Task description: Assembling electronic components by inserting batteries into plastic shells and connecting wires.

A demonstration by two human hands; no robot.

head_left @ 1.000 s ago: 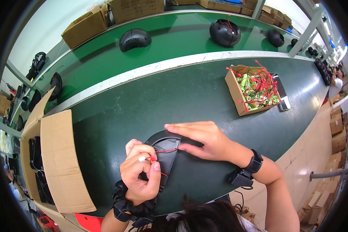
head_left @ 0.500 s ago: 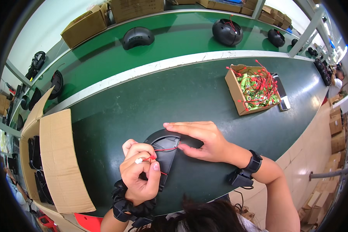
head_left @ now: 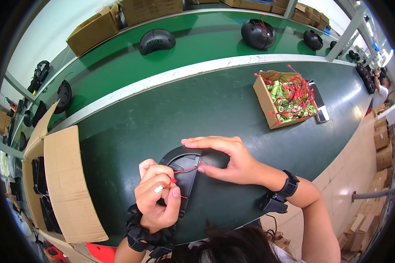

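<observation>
A black curved plastic housing lies on the dark green worktable in front of me, its ribbed hollow side partly showing. My left hand is closed in a pinch on a thin red wire with a red connector. A small white connector sticks out between its fingers. The wire runs across the housing toward the thumb of my right hand. That hand grips the housing's far right end, fingers along the outer edge and thumb at the inner side. The left hand covers the housing's near left part.
An open carton of green battery packs with red connectors stands at the right, beside a dark flat object. At the left is a larger cardboard box holding black parts. Beyond the white rail, black shells sit on a green belt.
Both hands and the housing have shifted slightly left in view. The left hand still pinches the wire, and the white connector has tilted a little.
</observation>
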